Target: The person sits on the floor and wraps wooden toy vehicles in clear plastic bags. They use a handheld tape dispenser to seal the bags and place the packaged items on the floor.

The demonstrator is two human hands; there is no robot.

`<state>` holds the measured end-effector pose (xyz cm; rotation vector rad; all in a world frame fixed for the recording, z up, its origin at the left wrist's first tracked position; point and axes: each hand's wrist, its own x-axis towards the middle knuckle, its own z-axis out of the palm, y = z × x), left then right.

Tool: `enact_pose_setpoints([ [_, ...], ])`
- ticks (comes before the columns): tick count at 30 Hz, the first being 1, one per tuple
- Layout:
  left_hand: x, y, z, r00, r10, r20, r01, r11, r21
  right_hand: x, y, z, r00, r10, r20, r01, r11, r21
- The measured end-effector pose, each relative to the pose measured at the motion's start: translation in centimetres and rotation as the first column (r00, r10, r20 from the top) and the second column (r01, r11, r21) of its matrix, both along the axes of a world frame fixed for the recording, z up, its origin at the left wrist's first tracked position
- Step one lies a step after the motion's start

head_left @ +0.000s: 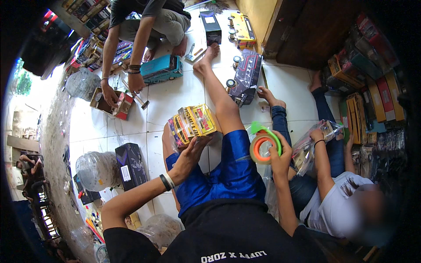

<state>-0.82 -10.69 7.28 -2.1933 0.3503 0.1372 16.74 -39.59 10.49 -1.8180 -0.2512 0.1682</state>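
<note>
My left hand (pixel 193 153) is closed round the underside of a yellow toy bus or truck body (pixel 195 122) with colourful printed faces. Clear plastic seems to cover it, and it is held up above my lap. In my right hand (pixel 283 158) is a green tape dispenser (pixel 275 136), gripped at its side. A roll of clear tape with an orange core (pixel 263 148) sits in the dispenser. The two hands are apart, and the dispenser does not touch the yellow body.
A co-worker's hands (pixel 113 97) work at a small open box (pixel 126 107) beside a hammer (pixel 144 104). Toy buses, one teal (pixel 160 70) and one dark (pixel 247 76), lie on the tiles. At right another person's hand (pixel 316 135) holds clear plastic (pixel 309 142).
</note>
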Motion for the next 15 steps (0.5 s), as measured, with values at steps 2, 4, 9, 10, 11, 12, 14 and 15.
enact_pose_setpoints([
  [2, 0.1, -1.5, 1.1, 1.0, 0.021, -0.005, -0.022, 0.993, -0.117, 1.5, -0.5, -4.3, 0.977, -0.161, -0.141, 0.178, 0.978, 0.111],
  [4, 0.2, -4.2, 2.8, 0.889, 0.286, -0.356, -0.431, 0.786, -0.444, 2.7, -0.6, -8.8, 0.917, -0.266, -0.297, 0.33, 0.925, 0.188],
  [9, 4.7, -4.1, 6.2, 0.936, 0.286, 0.207, -0.043, 0.675, -0.737, 5.9, 1.2, -20.3, 0.873, -0.294, -0.39, 0.358, 0.928, 0.104],
  [10, 5.8, -4.2, 6.3, 0.945, 0.294, 0.141, -0.085, 0.638, -0.765, 6.3, 2.1, -22.8, 0.884, -0.276, -0.377, 0.343, 0.931, 0.124],
  [11, 7.0, -4.2, 6.3, 0.939, 0.336, 0.07, -0.151, 0.588, -0.795, 6.8, 2.9, -25.1, 0.895, -0.263, -0.359, 0.332, 0.933, 0.143],
  [12, 8.0, -4.0, 6.3, 0.935, 0.347, 0.066, -0.14, 0.536, -0.833, 7.4, 3.5, -27.2, 0.877, -0.28, -0.39, 0.355, 0.925, 0.134],
  [14, 9.2, -3.1, 6.3, 0.889, 0.454, 0.064, -0.226, 0.554, -0.801, 8.1, 4.4, -30.9, 0.881, -0.301, -0.365, 0.335, 0.942, 0.032],
  [15, 9.4, -2.6, 6.5, 0.861, 0.491, 0.135, -0.223, 0.601, -0.767, 8.2, 4.9, -32.3, 0.913, -0.245, -0.325, 0.293, 0.95, 0.109],
])
